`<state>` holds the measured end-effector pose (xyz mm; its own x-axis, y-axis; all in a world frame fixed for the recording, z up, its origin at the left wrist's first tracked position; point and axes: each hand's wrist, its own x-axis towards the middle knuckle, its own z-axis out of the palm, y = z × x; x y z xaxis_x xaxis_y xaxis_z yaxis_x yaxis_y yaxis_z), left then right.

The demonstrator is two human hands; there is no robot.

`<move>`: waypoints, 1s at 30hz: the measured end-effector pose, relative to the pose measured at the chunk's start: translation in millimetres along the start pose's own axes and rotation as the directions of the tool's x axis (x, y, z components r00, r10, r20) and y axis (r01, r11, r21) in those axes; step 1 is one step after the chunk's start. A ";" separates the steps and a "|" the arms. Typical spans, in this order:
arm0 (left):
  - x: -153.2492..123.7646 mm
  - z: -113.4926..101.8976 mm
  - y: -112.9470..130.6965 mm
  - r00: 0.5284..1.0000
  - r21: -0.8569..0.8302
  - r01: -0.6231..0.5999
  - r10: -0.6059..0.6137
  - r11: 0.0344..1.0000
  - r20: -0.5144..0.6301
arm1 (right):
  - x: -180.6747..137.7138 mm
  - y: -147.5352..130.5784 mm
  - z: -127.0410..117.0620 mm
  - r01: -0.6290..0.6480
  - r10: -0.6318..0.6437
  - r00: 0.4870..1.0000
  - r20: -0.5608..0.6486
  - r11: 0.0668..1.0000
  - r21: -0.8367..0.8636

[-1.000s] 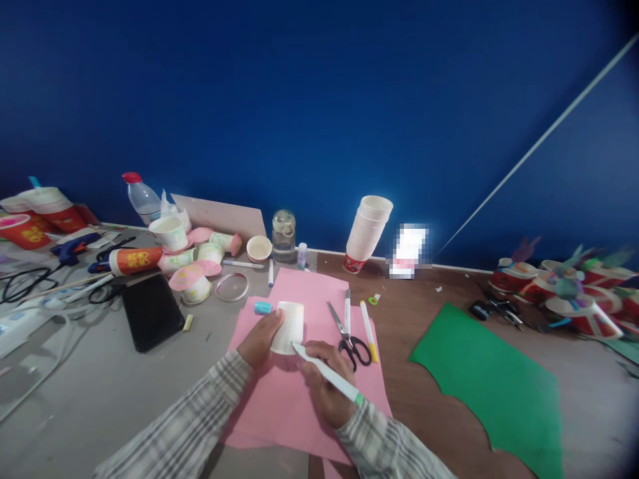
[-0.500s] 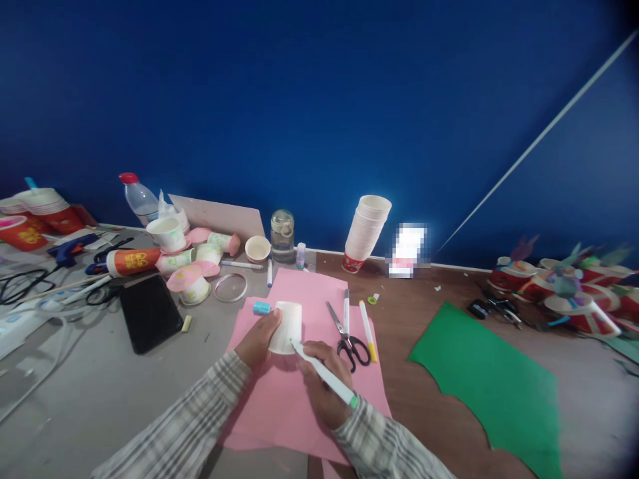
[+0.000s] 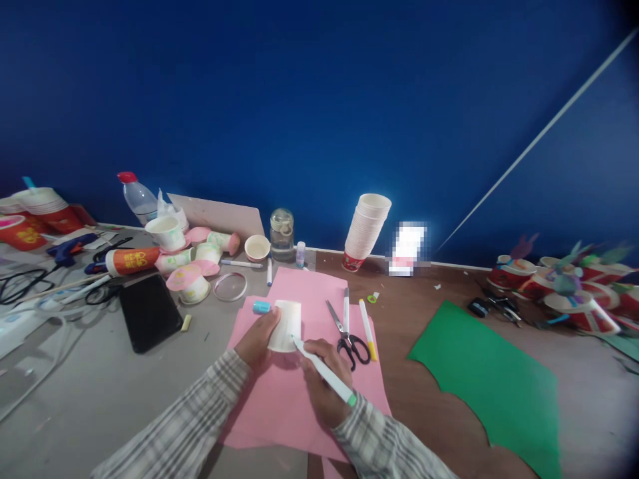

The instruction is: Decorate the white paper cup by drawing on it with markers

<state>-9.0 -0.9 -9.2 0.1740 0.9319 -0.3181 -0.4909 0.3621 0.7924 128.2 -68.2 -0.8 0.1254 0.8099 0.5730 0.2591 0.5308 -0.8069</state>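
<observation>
A small white paper cup stands upside down on a pink paper sheet. My left hand is wrapped round the cup's left side. My right hand grips a white marker with a green end, and its tip touches the cup's lower right side. A light blue marker cap lies just left of the cup.
Black-handled scissors and two markers lie right of the cup. A green sheet covers the right. A stack of white cups, a glass jar, a black tablet and decorated cups crowd the back and left.
The marker tip has shifted slightly along the cup's side. Both hands stay in nearly the same place.
</observation>
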 end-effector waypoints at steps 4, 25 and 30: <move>0.0 1.5 0.7 1.000 0.002 0.005 -0.005 1.000 -0.015 | 1.5 -1.0 2.6 0.009 -0.009 0.999 -0.033 1.000 -0.001; 2.5 -4.0 -2.3 0.999 0.043 -0.001 -0.001 0.999 0.048 | -3.6 -4.4 -10.7 0.043 -0.036 0.996 0.081 0.995 -0.088; 1.3 -0.4 -0.5 1.000 0.038 0.026 -0.026 0.999 0.015 | -5.6 -1.8 -10.0 -0.001 0.001 1.000 0.003 0.998 -0.069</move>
<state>-8.8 0.1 -10.3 0.1997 0.9223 -0.3309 -0.4535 0.3863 0.8031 136.7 -76.1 -1.2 0.1226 0.8113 0.5716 0.3245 0.5116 -0.7956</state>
